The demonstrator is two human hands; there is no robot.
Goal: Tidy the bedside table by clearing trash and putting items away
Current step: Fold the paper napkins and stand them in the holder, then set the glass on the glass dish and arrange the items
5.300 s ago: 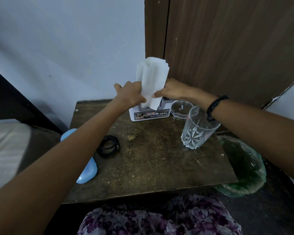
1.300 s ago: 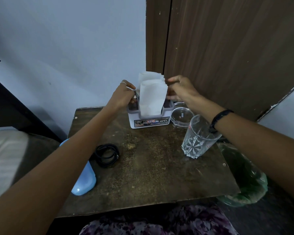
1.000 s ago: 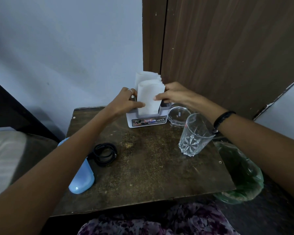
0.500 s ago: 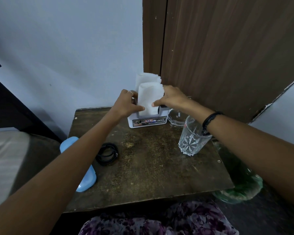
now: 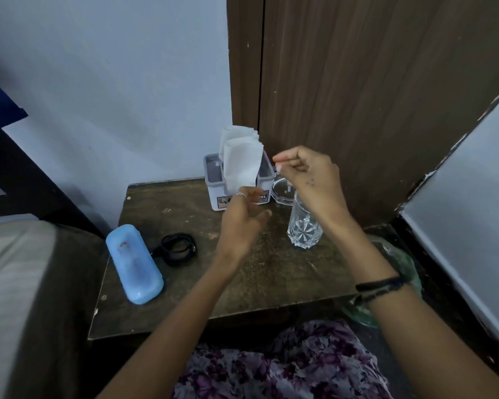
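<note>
Both hands have come off the napkins point(image 5: 241, 161), which now stand upright in the white holder point(image 5: 240, 187) at the back of the bedside table point(image 5: 271, 277), against the wall. A moment ago the fingers were still pressing the paper down into the slot; now the stack stays put on its own, so I'd say that item is put away.

The left hand point(image 5: 242, 223) hangs loose and empty in front of the holder, fingers slack. The right hand point(image 5: 308, 180) is raised beside the napkins with thumb and forefinger pinched together; whether a scrap is caught between them I cannot tell.

Still waiting on the table: a cut glass tumbler point(image 5: 303, 228) partly behind the right wrist, a small clear dish point(image 5: 283, 192) just beside the holder, a coiled black cable point(image 5: 179, 249) and a blue case point(image 5: 134, 264) hanging over the left edge. A green-lined bin point(image 5: 398, 272) sits on the floor at the right.
</note>
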